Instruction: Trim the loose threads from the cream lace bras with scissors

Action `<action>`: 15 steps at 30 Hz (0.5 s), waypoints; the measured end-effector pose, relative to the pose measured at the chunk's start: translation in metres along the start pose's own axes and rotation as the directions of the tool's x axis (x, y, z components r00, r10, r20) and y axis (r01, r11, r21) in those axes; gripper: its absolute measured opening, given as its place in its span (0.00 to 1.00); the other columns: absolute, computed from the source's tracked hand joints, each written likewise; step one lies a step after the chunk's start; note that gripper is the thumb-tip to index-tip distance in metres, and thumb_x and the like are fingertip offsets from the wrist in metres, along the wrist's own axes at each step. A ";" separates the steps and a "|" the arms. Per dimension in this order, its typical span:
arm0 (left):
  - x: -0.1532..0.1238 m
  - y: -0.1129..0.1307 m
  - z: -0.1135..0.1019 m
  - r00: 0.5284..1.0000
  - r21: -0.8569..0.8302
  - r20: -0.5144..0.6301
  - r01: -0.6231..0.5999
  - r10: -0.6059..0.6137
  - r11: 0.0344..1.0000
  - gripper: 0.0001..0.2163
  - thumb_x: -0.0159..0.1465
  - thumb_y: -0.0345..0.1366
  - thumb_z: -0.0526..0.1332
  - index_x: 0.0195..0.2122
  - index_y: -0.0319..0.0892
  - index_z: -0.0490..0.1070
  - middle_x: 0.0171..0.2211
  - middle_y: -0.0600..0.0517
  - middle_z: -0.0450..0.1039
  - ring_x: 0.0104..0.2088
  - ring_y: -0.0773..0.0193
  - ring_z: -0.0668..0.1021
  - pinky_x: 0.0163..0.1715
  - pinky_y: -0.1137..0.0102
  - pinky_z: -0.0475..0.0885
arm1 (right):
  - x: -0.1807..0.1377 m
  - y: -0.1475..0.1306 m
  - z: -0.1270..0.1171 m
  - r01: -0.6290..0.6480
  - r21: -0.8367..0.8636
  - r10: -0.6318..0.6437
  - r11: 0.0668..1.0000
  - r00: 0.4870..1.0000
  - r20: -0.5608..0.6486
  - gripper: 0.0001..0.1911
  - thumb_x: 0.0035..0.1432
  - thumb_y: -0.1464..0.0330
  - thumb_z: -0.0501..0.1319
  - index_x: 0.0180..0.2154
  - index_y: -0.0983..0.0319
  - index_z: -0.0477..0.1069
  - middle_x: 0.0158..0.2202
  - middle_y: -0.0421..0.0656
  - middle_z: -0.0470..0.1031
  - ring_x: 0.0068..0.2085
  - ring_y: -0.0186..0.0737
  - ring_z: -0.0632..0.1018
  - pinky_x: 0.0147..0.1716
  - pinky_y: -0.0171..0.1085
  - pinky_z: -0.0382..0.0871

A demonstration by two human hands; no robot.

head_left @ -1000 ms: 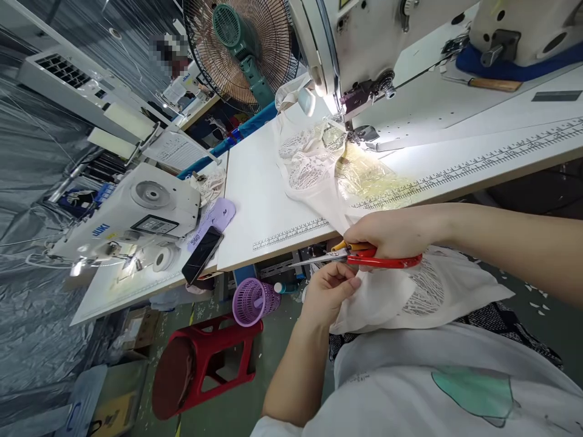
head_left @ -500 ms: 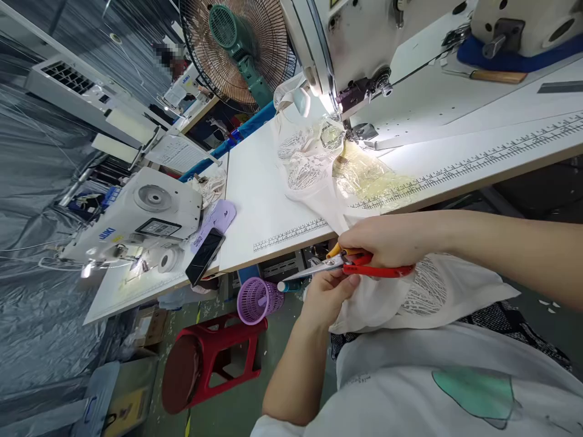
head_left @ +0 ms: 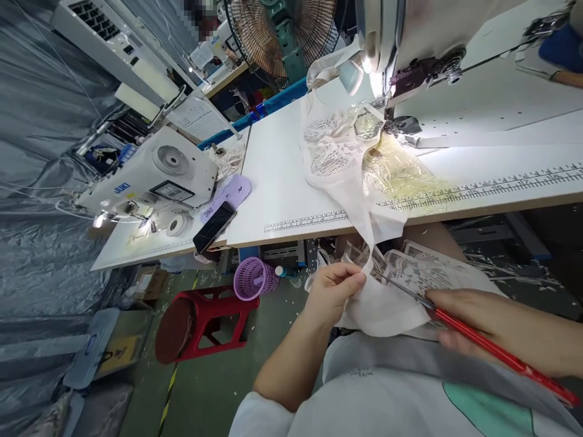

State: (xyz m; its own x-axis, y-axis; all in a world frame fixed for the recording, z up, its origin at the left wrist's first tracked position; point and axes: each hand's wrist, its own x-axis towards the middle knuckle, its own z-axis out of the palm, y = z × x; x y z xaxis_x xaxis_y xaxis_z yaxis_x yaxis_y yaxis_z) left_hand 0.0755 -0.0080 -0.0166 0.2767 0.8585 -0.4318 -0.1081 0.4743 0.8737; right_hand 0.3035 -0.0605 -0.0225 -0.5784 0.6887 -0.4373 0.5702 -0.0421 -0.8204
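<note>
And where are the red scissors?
In the head view, the red scissors are at lower right, in the right hand, pointing toward the left hand and white fabric.

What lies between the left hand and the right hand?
In the head view, white fabric and the scissor blades lie between the left hand and the right hand.

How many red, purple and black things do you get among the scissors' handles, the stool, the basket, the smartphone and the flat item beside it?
Red: 2, the scissors' handles and the plastic stool
Purple: 2, the perforated basket and the pale flat item
Black: 1, the smartphone
Total: 5
</note>
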 end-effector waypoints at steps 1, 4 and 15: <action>0.000 0.000 0.001 1.000 0.012 0.001 -0.005 0.005 1.000 0.16 0.42 0.46 0.72 0.22 0.38 0.75 0.19 0.53 0.69 0.21 0.71 0.67 0.23 0.73 0.60 | 0.001 0.001 0.003 -0.011 -0.018 0.011 1.000 1.000 0.000 0.18 0.58 0.50 0.49 0.26 0.55 0.54 0.28 0.45 0.68 0.30 0.48 0.70 0.29 0.44 0.63; -0.001 0.000 0.004 1.000 0.052 0.012 -0.016 0.016 0.998 0.16 0.43 0.46 0.72 0.21 0.38 0.75 0.17 0.54 0.67 0.19 0.72 0.65 0.22 0.74 0.58 | 0.008 -0.002 0.008 0.000 -0.051 0.000 0.999 1.000 -0.012 0.18 0.59 0.50 0.47 0.26 0.55 0.52 0.28 0.44 0.67 0.29 0.47 0.69 0.28 0.43 0.61; -0.002 0.004 0.006 1.000 0.120 -0.005 0.000 0.000 0.993 0.15 0.44 0.46 0.70 0.19 0.38 0.73 0.15 0.55 0.64 0.18 0.74 0.63 0.19 0.75 0.56 | 0.022 -0.018 0.009 -0.105 -0.125 0.100 0.987 0.994 -0.046 0.22 0.58 0.47 0.47 0.25 0.56 0.49 0.24 0.41 0.66 0.25 0.43 0.67 0.25 0.40 0.56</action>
State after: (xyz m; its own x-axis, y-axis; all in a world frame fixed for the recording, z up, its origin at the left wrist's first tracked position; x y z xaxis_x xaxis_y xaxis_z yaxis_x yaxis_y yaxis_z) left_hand 0.0799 -0.0092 -0.0109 0.2717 0.8596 -0.4326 0.0070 0.4478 0.8941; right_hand 0.2753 -0.0511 -0.0209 -0.4908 0.7139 -0.4994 0.6963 -0.0231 -0.7173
